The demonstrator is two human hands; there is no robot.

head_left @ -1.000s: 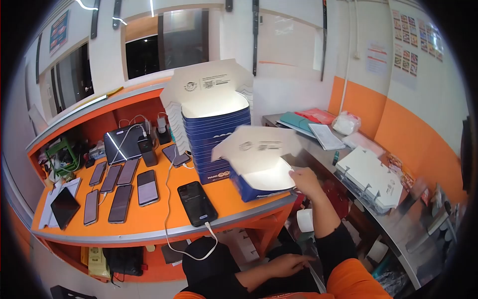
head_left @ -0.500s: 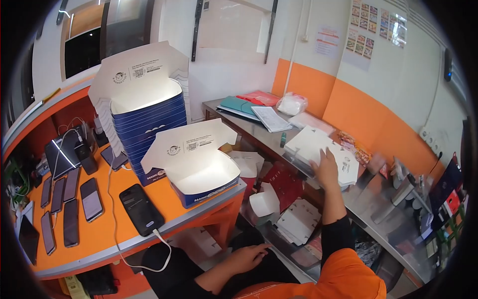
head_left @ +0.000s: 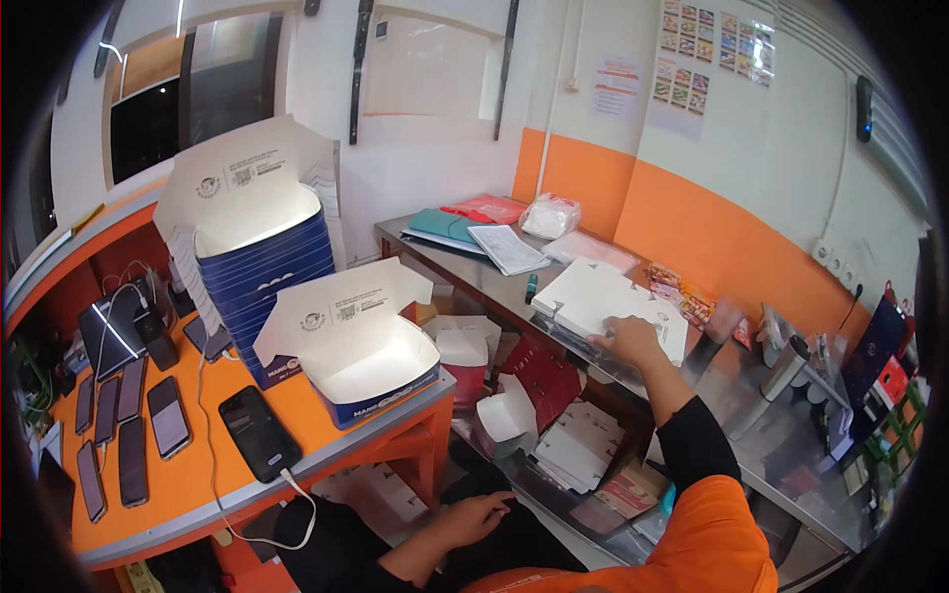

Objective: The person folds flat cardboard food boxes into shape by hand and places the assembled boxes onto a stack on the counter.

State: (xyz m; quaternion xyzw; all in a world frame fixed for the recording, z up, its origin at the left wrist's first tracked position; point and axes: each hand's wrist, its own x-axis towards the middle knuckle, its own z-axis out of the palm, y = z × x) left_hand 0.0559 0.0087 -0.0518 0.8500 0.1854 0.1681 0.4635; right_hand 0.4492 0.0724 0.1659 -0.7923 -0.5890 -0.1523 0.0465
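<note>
My right hand is at the front edge of a stack of flat white cardboard box blanks on the metal counter. Its fingers are bent, with thumb and forefinger close together on the edge of the top blank; no sheet is visibly lifted. My left hand rests on my lap, fingers loosely stretched and holding nothing. On the orange table to the left stands a folded blue-and-white food box with its lid raised. Behind it rises a tall stack of nested boxes of the same kind.
Several phones lie on the orange table, one large black phone with a white cable near its edge. A teal folder, papers and snack packets are on the counter. More flat blanks lie below, between table and counter.
My right hand has drawn its spread fingers together and down to the front edge of the stack. The view has turned slightly right. My left hand stays on my lap.
</note>
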